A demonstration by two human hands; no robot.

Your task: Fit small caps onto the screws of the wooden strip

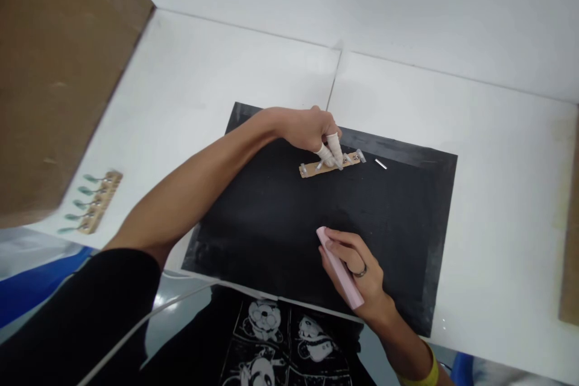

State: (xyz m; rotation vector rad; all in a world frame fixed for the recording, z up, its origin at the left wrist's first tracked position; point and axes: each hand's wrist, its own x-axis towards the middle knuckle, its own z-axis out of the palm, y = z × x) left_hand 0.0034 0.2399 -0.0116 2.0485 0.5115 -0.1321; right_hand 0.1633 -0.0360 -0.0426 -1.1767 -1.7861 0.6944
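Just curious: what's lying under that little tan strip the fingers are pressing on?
A black mat on the white table. The left hand covers the strip's middle.

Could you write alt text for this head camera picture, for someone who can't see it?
Seen from above, a person's left hand, fingertips in white covers, presses a small tan strip on a black mat, while the right hand holds a pink bar. A metal pin lies nearby; another strip sits on the white table.

White table (497,151), brown cardboard box (54,72) at left, strip w/ green-tipped parts (93,203), wood edge (570,223) at right
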